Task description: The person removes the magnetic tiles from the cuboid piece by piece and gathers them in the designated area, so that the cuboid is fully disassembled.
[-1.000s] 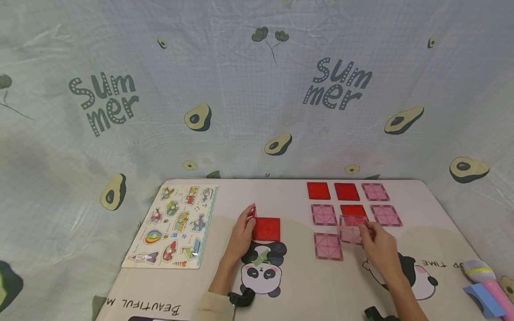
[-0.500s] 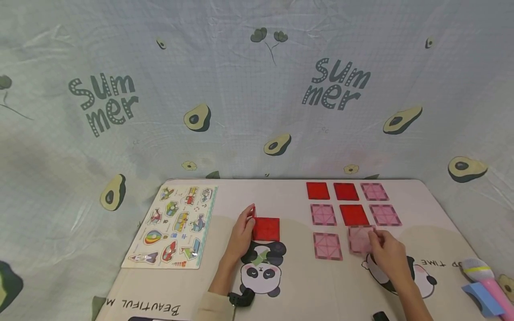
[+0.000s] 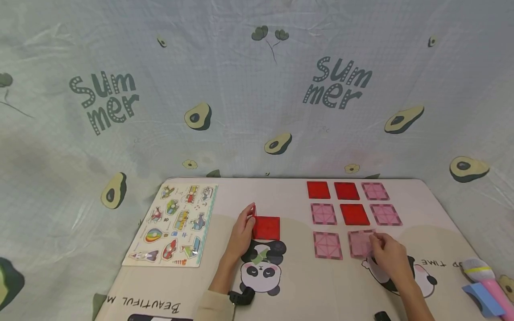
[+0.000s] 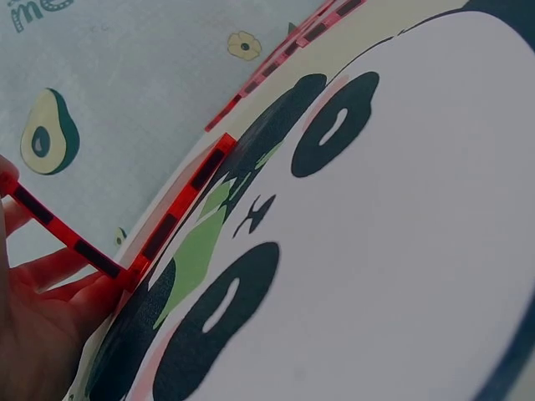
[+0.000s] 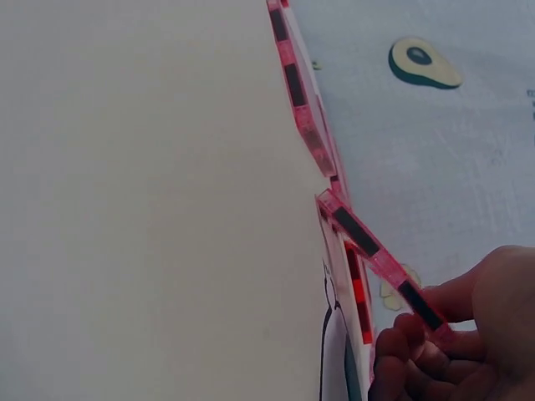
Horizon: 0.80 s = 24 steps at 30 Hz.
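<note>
In the head view, my left hand [image 3: 241,232] holds a red magnetic tile [image 4: 71,234] upright along the left edge of a flat red magnetic tile [image 3: 267,228]. The two edges meet at a corner in the left wrist view. My right hand [image 3: 388,256] pinches a pink magnetic tile [image 3: 360,244] by its right edge. That tile is tilted, its held side raised and its far edge low at the table in the right wrist view. Close by lie a pink tile [image 3: 327,245] on the left and a red tile [image 3: 354,214] behind.
Several more red and pink tiles, including a far red tile [image 3: 318,190] and a pink tile [image 3: 386,215], lie in rows at the back right. A picture puzzle board [image 3: 172,225] lies left. A toy microphone [image 3: 483,274] and a blue curved block [image 3: 483,298] sit right.
My right hand has drawn the pink tile toward me and slightly right, off the red tile it partly covered. The left hand has stayed in place with the upright red tile.
</note>
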### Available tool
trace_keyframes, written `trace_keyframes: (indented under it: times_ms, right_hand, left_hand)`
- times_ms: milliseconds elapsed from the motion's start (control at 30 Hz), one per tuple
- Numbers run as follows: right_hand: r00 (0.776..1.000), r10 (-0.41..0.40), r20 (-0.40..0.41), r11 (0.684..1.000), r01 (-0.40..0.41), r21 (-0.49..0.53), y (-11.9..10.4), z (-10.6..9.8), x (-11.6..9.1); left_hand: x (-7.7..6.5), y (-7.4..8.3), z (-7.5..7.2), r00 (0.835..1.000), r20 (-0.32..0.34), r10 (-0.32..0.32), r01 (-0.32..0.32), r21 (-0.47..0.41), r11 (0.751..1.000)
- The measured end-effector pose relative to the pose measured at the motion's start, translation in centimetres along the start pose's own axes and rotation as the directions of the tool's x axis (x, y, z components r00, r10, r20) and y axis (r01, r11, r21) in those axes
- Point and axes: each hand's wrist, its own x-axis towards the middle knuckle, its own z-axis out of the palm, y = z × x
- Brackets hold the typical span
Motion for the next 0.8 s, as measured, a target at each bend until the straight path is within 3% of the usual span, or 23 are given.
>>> trace_keyframes:
  times_ms: [200, 500, 800]
  right_hand:
    - [0.996, 0.067, 0.058, 0.997, -0.064, -0.042, 0.2, 0.0, 0.4]
    - [0.989, 0.098, 0.107, 0.992, -0.088, -0.095, 0.5, 0.1, 0.7]
    - [0.988, 0.102, 0.119, 0.989, -0.087, -0.123, 0.5, 0.0, 0.7]
  left_hand:
    - [0.1, 0.1, 0.0, 1.000, 0.003, 0.002, -0.002, 0.006, 1.000]
    - [1.2, -4.1, 1.2, 1.000, -0.024, -0.011, 0.012, 0.017, 1.000]
    - [1.1, -4.4, 1.1, 1.000, -0.022, 0.006, -0.006, 0.020, 1.000]
